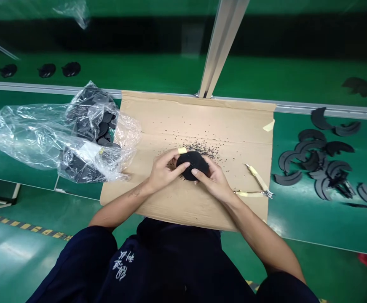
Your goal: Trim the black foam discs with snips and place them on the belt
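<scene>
Evidently both hands are engaged: the left hand (164, 169) and the right hand (215, 182) are partly curled, fingers around opposite sides of a matte black, round, disc-like part (194, 159), thumbs pressed on its upper face. It sits between them, over a creased brown cardboard sheet (183, 206) on the glossy green desk (309, 223). The part is probably light, stiff moulded plastic, not very slippery; thin edges, if any, might chip or flex. The rim seems the surest hold, with the thumbs steadying the face. Just beyond the hands lie scattered tiny black bits (204, 149). Right of the right hand rests a metal hand cutter with yellow-wrapped handles (258, 179). Farther out, a clear crinkled plastic bag of black parts (34, 126) lies left of the left hand, and loose black crescent-shaped pieces (288, 179) lie well to the right.
</scene>
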`<state>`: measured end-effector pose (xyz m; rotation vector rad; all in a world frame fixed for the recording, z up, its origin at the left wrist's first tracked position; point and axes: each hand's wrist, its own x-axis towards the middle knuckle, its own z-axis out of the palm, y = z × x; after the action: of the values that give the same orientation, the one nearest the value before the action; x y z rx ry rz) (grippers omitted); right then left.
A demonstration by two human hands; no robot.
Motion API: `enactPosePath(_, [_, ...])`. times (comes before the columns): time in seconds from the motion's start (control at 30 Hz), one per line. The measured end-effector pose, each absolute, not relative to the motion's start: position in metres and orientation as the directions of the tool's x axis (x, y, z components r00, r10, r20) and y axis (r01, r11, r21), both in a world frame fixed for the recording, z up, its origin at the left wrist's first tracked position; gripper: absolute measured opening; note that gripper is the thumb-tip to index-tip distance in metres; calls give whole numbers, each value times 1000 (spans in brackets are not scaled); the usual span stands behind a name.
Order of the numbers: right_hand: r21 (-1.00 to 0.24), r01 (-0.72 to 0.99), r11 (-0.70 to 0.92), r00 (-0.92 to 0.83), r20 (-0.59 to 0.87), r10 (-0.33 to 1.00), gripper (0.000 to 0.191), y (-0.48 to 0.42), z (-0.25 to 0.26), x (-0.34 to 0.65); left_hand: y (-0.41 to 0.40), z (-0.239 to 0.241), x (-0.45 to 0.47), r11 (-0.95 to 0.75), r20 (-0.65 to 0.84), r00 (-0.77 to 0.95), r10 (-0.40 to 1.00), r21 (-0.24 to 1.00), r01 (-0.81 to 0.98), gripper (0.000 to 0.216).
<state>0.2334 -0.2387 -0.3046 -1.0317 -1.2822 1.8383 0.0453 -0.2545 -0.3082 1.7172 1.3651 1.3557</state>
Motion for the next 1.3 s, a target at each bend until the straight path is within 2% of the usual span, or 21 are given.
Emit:
enactPosePath(0.17, [-982, -58, -180, -432, -137, 891, 43, -239, -309, 231, -255, -310, 45, -441, 488, 37, 872, 751, 492, 27])
enactPosePath(0.27, [-997, -21, -75, -377, -61, 924, 38, -239, -311, 230, -256, -311, 46, -476, 518, 66, 853, 720, 505, 27])
enactPosePath(0.43, [-1000, 9, -22, -313, -23, 949, 34, -241, -313, 230, -259, -312, 50, -485, 538, 69, 840, 689, 539, 26])
enactPosePath(0.6, [-998, 39, 51, -278, 38, 960, 28, -245, -311, 232, -259, -308, 50, -433, 466, 46, 883, 775, 461, 37])
enactPosePath(0.7, [-984, 52, 171, -291, 149, 945, 22, -246, -309, 232, -258, -301, 47, -462, 457, 102, 884, 820, 337, 31])
enactPosePath(0.8, [-952, 53, 301, -333, 267, 904, 13, -246, -307, 232, -258, -296, 44, -532, 517, 127, 846, 802, 272, 28])
enactPosePath(0.93, [-892, 123, 435, -340, 374, 863, 7, -244, -305, 233, -259, -293, 41, -566, 550, 138, 823, 779, 270, 32])
enactPosePath(1.17, [-881, 144, 450, -348, 380, 857, 9, -245, -308, 233, -259, -294, 41, -499, 486, 118, 866, 833, 238, 37])
enactPosePath(1.3, [-886, 94, 453, -333, 401, 854, 10, -246, -309, 232, -259, -293, 40, -508, 487, 144, 861, 826, 242, 35])
